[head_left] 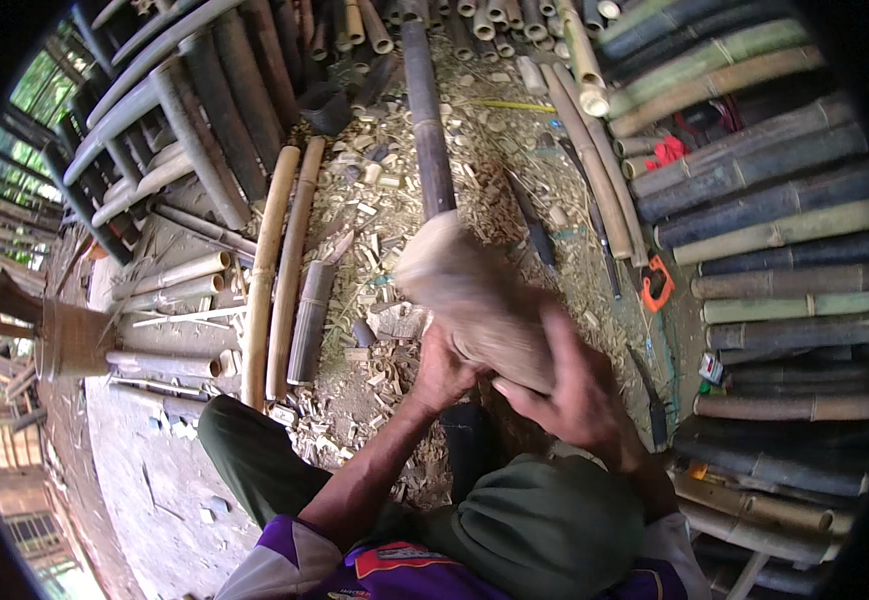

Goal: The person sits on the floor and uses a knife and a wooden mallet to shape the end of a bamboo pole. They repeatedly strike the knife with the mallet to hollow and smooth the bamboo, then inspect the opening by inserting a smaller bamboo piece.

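Observation:
A thick, pale brown wooden piece [480,300], smeared by motion, lies slantwise between my hands. My left hand [445,368] is closed at its lower left side, with part of the fingers hidden beneath it. Around its right end my right hand [580,385] is curled, thumb on the near side and fingers over the far side. Beyond the piece, a dark bamboo pole [425,110] runs away from me and meets its upper end; whether the two are joined I cannot tell. Wood chips [380,200] cover the ground around them.
Bamboo poles [775,225] are stacked along the right, near an orange-handled tool [658,284]. A long dark blade [532,220] lies among the chips. Cut bamboo lengths [270,270] lie on the left, below a dark bamboo frame [170,130]. A woven basket [75,340] stands far left.

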A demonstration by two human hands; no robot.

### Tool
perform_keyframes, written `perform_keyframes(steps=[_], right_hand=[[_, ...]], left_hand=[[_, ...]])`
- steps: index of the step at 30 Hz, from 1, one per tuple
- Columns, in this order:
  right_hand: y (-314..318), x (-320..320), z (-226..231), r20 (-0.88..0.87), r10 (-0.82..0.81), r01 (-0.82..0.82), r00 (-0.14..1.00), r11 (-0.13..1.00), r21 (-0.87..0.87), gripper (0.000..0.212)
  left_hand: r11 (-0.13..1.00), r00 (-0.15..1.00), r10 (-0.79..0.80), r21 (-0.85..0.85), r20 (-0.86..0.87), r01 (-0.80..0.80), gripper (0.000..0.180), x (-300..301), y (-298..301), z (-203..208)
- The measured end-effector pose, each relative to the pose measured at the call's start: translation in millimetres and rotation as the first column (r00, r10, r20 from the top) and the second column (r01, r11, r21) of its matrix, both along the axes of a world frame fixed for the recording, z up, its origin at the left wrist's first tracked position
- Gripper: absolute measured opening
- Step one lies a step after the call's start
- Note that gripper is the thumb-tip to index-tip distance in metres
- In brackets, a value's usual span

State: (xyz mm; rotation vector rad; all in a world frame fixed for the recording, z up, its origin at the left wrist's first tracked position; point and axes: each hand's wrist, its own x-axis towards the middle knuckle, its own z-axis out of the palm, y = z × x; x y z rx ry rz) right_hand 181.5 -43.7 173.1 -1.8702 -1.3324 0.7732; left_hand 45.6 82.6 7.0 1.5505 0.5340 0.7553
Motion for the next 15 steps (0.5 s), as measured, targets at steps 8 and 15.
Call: perform_keyframes(steps=[8,15], right_hand=[[-32,49,-122,-0.503,-0.224,0.337,0.835,0.930,0.145,0.091],[-92,71,-240,-0.368,-0.489,0.477,0.791,0.869,-0.129,0.083]], left_hand=[[0.672,0.672,-0.626,0.164,-0.396,0.722,0.098,3,106,-23],[0.752,0.727,-0.583,0.098,-0.362,0.652,0.072,6,96,-23]])
